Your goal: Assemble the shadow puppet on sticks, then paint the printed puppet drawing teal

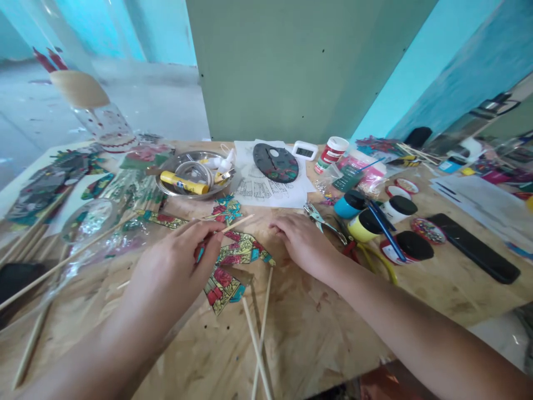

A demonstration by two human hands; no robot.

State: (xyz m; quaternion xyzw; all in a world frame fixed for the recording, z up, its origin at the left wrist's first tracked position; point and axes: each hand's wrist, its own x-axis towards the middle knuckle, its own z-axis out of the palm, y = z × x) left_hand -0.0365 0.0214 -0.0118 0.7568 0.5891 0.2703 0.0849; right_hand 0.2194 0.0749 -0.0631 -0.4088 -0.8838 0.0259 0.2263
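So we're pinching a thin, pale wooden stick in our left hand, thumb and fingers closing on it, with its bare tip poking out toward the right. Right below, our cut-out figure is lying on the table, partly hidden by that same hand. It's a flat, jointed-looking thing with angular edges, showing red flowers on yellow with black linework and turquoise ends.

Two smooth, round sticks are crossing each other below it, and a longer rod is running off to the left from a patterned strip.

Our right hand is hovering or resting just beside the figure, fingers curling in; we can't tell if it's gripping anything. Near its wrist, a shiny metal hand tool is lying next to squat plastic paint jars, a blue one and a yellow one.

Farther back, a round, polished metal bowl is holding a yellow tube, and a dark, matte oval piece is sitting on thin white printed paper.
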